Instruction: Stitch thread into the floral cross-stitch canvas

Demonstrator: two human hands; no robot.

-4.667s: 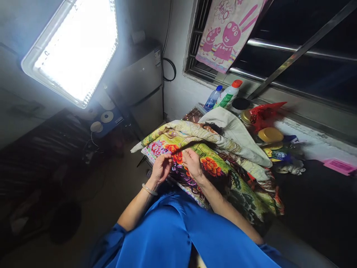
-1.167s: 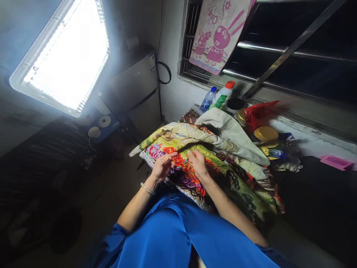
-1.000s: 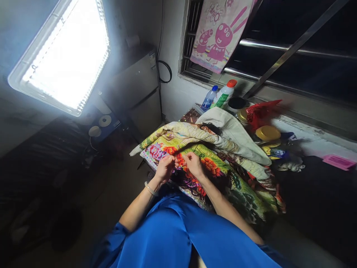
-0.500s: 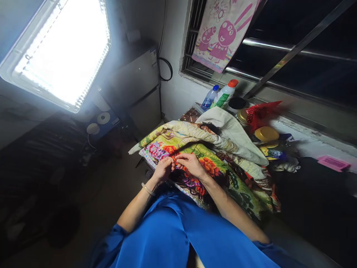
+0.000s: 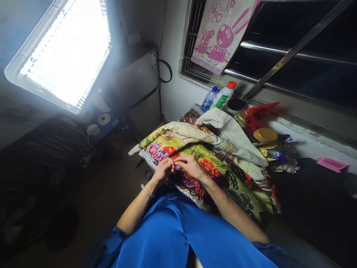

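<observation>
A large cross-stitch cloth (image 5: 192,149) with bright flowers lies in front of me, its far part folded over in a thick roll. Above its near left part, my left hand (image 5: 164,169) is closed in a pinch, a pale bangle (image 5: 147,191) round its wrist. My right hand (image 5: 190,166) meets it fingertip to fingertip, thumb and forefinger pressed together. Whatever sits between the fingertips is too small to make out. Orange-red stitched petals show just behind the fingers.
A bright lamp (image 5: 64,52) hangs at the upper left. Behind the cloth stand a blue-capped bottle (image 5: 209,98), an orange-capped bottle (image 5: 224,95) and a gold-lidded jar (image 5: 265,135). A red plastic bag (image 5: 258,114) and a pink packet (image 5: 333,164) lie to the right.
My right hand has shifted slightly left, its fingertips closing up to those of my left hand. My left hand stays nearly where it was. The view has tilted a little.
</observation>
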